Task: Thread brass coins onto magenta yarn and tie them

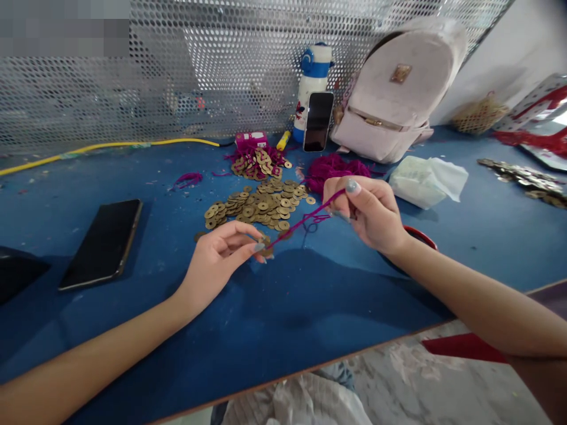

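My left hand [228,248] pinches a brass coin [266,243] with a hole in it, between thumb and fingers. A purple cord [305,218] runs from that coin up to my right hand [365,206], whose thumb and fingers are closed on it. The cord looks taut between the two hands, with a loose loop hanging near the middle. Just beyond my left hand lies a spread pile of brass coins [266,203]. Farther back, more coins with purple cords [259,162] form a heap. A bundle of purple cord [334,168] lies behind my right hand.
A phone [104,242] lies at left; another phone [318,121] leans against a bottle [310,77]. A pale backpack [398,88], a tissue pack [423,180] and silvery coins [522,174] are at right. A red-rimmed dark dish [420,236] sits partly behind my right wrist.
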The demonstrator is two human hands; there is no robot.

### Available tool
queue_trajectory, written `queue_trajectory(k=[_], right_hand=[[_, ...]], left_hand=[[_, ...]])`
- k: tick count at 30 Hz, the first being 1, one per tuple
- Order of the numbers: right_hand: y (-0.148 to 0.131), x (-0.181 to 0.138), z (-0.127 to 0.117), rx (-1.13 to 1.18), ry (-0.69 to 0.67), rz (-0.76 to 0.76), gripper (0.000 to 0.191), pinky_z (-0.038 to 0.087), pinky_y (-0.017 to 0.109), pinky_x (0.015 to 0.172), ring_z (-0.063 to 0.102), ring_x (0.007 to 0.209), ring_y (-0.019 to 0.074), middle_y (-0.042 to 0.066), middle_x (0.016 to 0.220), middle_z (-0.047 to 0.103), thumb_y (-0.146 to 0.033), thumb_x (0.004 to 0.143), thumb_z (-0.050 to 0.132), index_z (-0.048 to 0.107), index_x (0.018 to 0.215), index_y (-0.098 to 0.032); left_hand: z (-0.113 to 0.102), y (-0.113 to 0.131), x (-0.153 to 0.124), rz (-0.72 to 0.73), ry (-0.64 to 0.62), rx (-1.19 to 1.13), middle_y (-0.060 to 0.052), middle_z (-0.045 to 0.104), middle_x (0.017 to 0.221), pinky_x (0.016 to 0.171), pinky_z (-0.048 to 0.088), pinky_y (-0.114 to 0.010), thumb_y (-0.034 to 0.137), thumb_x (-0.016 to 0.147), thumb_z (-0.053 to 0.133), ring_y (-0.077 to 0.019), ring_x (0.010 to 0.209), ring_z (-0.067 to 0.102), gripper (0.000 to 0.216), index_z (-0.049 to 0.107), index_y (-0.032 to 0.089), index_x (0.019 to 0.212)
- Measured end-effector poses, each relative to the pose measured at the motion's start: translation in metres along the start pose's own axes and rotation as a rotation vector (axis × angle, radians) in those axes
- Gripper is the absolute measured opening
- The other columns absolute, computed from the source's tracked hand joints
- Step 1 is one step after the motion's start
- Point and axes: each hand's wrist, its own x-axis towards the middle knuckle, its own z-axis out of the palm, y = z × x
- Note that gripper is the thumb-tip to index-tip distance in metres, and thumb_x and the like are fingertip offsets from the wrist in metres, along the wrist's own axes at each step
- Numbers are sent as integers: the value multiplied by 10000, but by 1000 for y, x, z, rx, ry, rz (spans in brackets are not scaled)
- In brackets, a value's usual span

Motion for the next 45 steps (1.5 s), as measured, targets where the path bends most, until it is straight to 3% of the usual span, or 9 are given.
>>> queue_trajectory(k=[4, 10, 13, 18, 22, 29, 34, 40, 45], right_hand=[[-17, -7, 8, 60, -127, 23, 485, 336, 281, 508, 383, 534, 130, 13, 580, 462, -526, 969, 463, 563, 628, -195], [-32, -15, 11, 59, -404, 112, 382, 396, 242, 559, 433, 557, 94, -14, 631, 464, -395, 1019, 434, 703, 880, -161], [-33, -16, 12, 71, -460, 113, 353, 401, 230, 572, 428, 543, 84, -32, 600, 445, -353, 1030, 420, 714, 1003, -159], [-28, -15, 15, 103, -416, 120, 318, 330, 219, 486, 341, 471, 68, -64, 546, 387, -324, 1026, 434, 692, 1054, -140], [-16, -13, 16, 120, -334, 118, 328, 280, 223, 479, 308, 470, 65, -69, 530, 362, -326, 1033, 422, 693, 1034, -142], [0, -8, 15, 198, -231, 91, 330, 233, 224, 464, 270, 465, 62, -68, 524, 354, -338, 1027, 443, 708, 984, -146], [2, -9, 15, 193, -248, 90, 323, 238, 222, 464, 281, 465, 61, -66, 522, 366, -330, 1028, 443, 711, 976, -156], [1, -8, 14, 187, -245, 79, 328, 250, 227, 473, 287, 467, 63, -64, 520, 367, -324, 1031, 436, 711, 962, -158], [2, -7, 13, 174, -229, 87, 330, 243, 232, 469, 285, 466, 67, -67, 518, 367, -345, 1026, 442, 699, 947, -153]], left_hand=[[-1, 2, 0, 104, -33, 91, -4, 679, 571, 775, 537, -310, 427, 986, 459, -173, 614, 673, 338, 695, 196, 913], [2, 9, -5, 250, -182, 176, -58, 691, 1232, 1038, 455, -323, 409, 943, 554, -230, 1191, 611, 296, 725, 268, 1140], [6, 8, -10, 166, -274, 46, -65, 662, 1299, 1058, 449, -359, 453, 918, 593, -252, 1234, 593, 389, 663, 295, 1266], [11, 7, -11, 12, -364, -207, -92, 738, 988, 926, 517, -368, 482, 917, 591, -245, 967, 691, 391, 671, 238, 1213], [11, 3, -7, -19, -273, -336, -17, 688, 777, 767, 522, -293, 363, 968, 556, -159, 741, 659, 263, 627, 257, 1199], [9, 1, -3, 17, -246, -256, 28, 640, 654, 625, 500, -230, 236, 903, 644, -109, 591, 624, 69, 622, 181, 936], [9, 5, -6, 18, -191, -65, 64, 595, 548, 546, 447, -189, 139, 851, 659, -74, 486, 565, 121, 553, 172, 804], [6, 4, -7, 15, -200, -124, 31, 576, 569, 573, 469, -214, 209, 965, 508, -86, 501, 585, 262, 560, 152, 715], [6, -3, -4, -18, -272, -438, -75, 727, 842, 708, 552, -297, 238, 959, 515, -186, 751, 701, 230, 715, 147, 1026]])
